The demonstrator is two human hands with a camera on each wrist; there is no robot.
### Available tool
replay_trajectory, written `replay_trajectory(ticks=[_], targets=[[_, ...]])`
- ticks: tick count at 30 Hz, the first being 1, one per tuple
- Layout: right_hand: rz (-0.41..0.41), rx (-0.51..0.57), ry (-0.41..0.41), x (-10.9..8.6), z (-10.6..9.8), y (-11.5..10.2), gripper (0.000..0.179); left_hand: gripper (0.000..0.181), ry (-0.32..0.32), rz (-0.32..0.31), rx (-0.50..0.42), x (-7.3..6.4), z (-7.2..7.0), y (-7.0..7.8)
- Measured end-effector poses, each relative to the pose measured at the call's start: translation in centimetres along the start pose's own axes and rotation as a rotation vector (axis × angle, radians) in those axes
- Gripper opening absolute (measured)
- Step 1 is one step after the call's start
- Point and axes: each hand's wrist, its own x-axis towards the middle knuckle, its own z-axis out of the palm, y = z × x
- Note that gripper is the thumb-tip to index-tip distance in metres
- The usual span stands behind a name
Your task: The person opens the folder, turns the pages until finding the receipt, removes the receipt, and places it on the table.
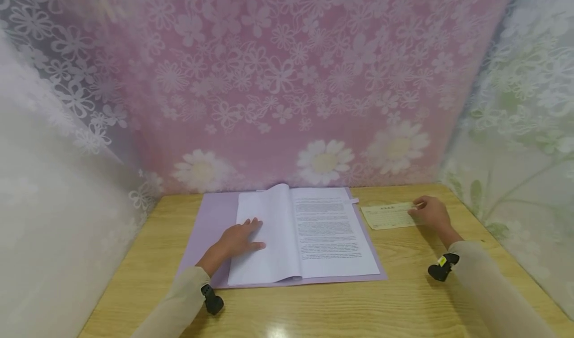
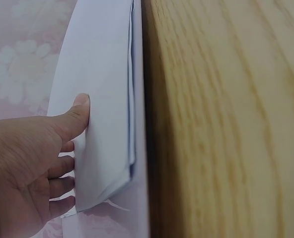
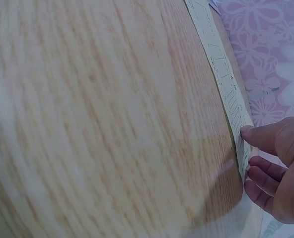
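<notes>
A purple folder lies spread on the table with white sheets on it. Its left-hand page shows a blank side and curves up toward the fold; the right-hand page carries printed text. My left hand rests on the blank page with fingers extended, the thumb lying across the paper. To the folder's right is a pale yellow printed slip. My right hand pinches the slip's right end, its thumb on the printed face and the other fingers curled at the edge.
A small white tab sticks out from the sheets' right edge. The wood-grain table backs onto a pink flowered curtain, with pale patterned cloth along the sides.
</notes>
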Motion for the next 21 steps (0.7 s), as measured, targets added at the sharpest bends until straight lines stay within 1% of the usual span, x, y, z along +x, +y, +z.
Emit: replay_trajectory(ticks=[4, 10, 16, 21], targets=[[0.012, -0.007, -0.006, -0.15, 0.05, -0.24, 0.042, 0.074, 0.001, -0.005, 0.015, 0.06, 0.30, -0.29], [0.010, -0.015, -0.018, -0.01, -0.11, -0.25, 0.041, 0.074, -0.006, -0.006, 0.005, 0.16, 0.56, -0.47], [-0.001, -0.010, 0.004, 0.21, -0.14, 0.02, 0.040, 0.075, -0.001, -0.010, 0.004, 0.19, 0.35, -0.21], [-0.013, 0.001, 0.002, 0.06, -0.09, 0.11, 0.040, 0.075, -0.009, -0.005, 0.010, 0.09, 0.28, -0.21]])
